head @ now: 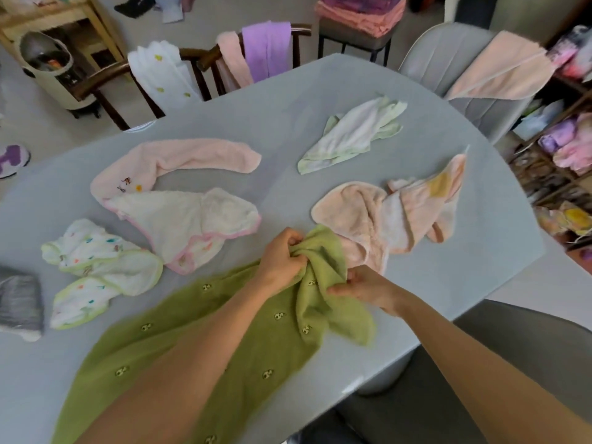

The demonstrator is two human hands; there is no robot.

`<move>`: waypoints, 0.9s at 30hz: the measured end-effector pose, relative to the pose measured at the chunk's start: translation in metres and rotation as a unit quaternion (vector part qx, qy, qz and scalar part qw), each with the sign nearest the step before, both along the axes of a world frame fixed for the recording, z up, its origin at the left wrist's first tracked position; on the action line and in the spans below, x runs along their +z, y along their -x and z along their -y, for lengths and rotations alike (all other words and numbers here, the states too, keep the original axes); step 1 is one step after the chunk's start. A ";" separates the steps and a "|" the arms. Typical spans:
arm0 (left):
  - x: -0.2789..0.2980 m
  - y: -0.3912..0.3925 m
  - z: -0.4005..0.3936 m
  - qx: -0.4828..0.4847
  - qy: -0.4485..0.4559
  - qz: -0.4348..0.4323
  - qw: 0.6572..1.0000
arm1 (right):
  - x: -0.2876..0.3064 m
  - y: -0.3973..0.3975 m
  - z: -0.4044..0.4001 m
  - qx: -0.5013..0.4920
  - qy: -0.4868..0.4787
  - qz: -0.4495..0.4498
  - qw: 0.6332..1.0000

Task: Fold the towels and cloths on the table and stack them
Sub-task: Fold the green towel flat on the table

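Item 1, nearest: one green towel point(179, 344), printed with small motifs, lay spread under both forearms on the grey counter point(448, 283), its far end bunched up between the hands. The left hand point(282, 261) had its fingers curled into the gathered cloth at the top of the bunch; the right hand point(368, 288) pinched a fold just beside it, thumb and fingers closed on the fabric. Neither hand was free.

Handling note, offered as a judgement: the step appeared to be finding corners. It would go best if each hand worked along the hem to a true corner, then lifted and shook the towel flat before the first fold, keeping it from dragging the peach cloth it touched.

Item 2, left of the hands: one white cloth with green trim point(96, 274), crumpled; beyond it one white cloth with pink trim point(192, 225); at the far left edge one grey cloth point(19, 302), partly out of view.

Item 3, just beyond the right hand: a peach heap point(390, 216), apparently two cloths tangled, though the count could not be settled.

Item 4, farther: one long pink towel point(179, 158) left of centre; one pale green cloth point(352, 133) to the right.

Tally on the counter: seven or eight pieces, none folded, no stack begun.
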State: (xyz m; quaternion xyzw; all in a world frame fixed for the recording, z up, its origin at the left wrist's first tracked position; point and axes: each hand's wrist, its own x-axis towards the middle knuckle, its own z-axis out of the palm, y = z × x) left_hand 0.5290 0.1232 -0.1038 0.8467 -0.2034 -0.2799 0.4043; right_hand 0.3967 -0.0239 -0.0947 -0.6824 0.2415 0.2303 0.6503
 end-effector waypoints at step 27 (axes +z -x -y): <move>0.009 -0.028 0.013 -0.036 -0.078 0.084 0.993 | 0.022 -0.031 0.025 0.014 0.554 0.053 0.831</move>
